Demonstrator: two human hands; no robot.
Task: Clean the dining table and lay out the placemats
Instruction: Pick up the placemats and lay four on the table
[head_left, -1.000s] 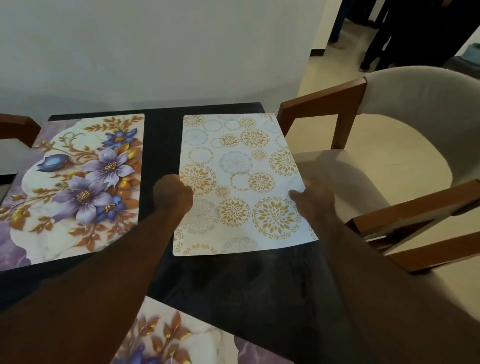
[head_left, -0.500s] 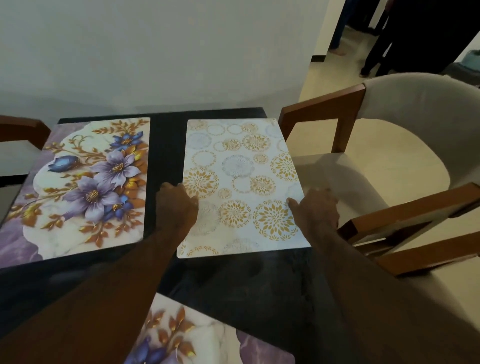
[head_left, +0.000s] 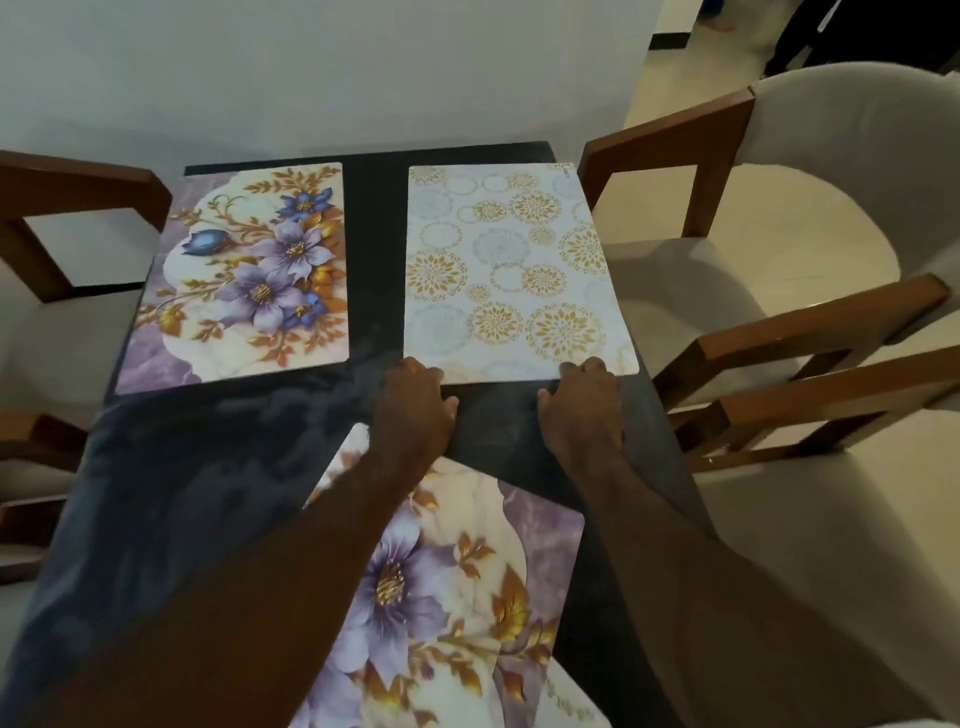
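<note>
A white placemat with gold circle patterns (head_left: 509, 270) lies flat at the far right of the dark dining table (head_left: 208, 467). My left hand (head_left: 415, 405) and my right hand (head_left: 584, 402) rest palm down on the table, fingertips touching the mat's near edge, left at its near-left corner, right towards its near-right corner. Neither hand holds anything. A purple floral placemat (head_left: 249, 275) lies at the far left, apart from the white one. Another floral placemat (head_left: 467, 571) lies near me, slightly askew and partly hidden by my left forearm.
Wooden armchairs with pale cushions stand close to the table: two on the right (head_left: 831, 208) (head_left: 831, 519) and one on the left (head_left: 78, 208). A white wall runs behind the table. A corner of another white mat (head_left: 571, 706) peeks out at the bottom edge.
Both hands have slid back from the middle of the white-and-gold placemat to its near edge. My view has tilted down, so the near floral mat shows more.
</note>
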